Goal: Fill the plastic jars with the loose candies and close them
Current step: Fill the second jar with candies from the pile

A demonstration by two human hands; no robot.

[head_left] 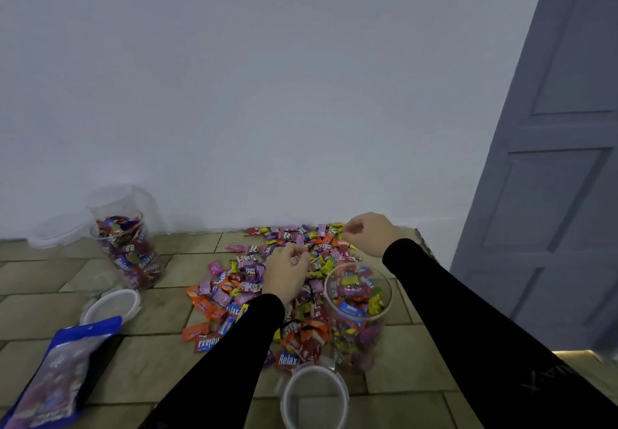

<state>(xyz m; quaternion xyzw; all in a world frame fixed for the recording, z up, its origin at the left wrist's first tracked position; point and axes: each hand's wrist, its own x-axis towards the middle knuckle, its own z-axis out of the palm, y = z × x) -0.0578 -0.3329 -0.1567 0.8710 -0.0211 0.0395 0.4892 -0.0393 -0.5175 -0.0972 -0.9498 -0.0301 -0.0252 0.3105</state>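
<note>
A heap of loose wrapped candies [234, 291] covers the tiled floor in front of the wall. My left hand [287, 271] rests on the heap with curled fingers pinching candies. My right hand [368, 233] hovers over the far edge of the heap, fingers curled on a small candy. An open clear jar [359, 315], partly filled with candies, stands right of the heap between my forearms. Another open jar [130, 244], about half full, stands at the left by the wall. An empty clear jar [314, 395] lies near me, mouth up.
A clear lid [113, 304] lies left of the heap, another lid [57, 231] leans by the left jar. A blue candy bag [67, 365] lies at the lower left. A white wall is close behind; a grey door [551, 177] stands at the right.
</note>
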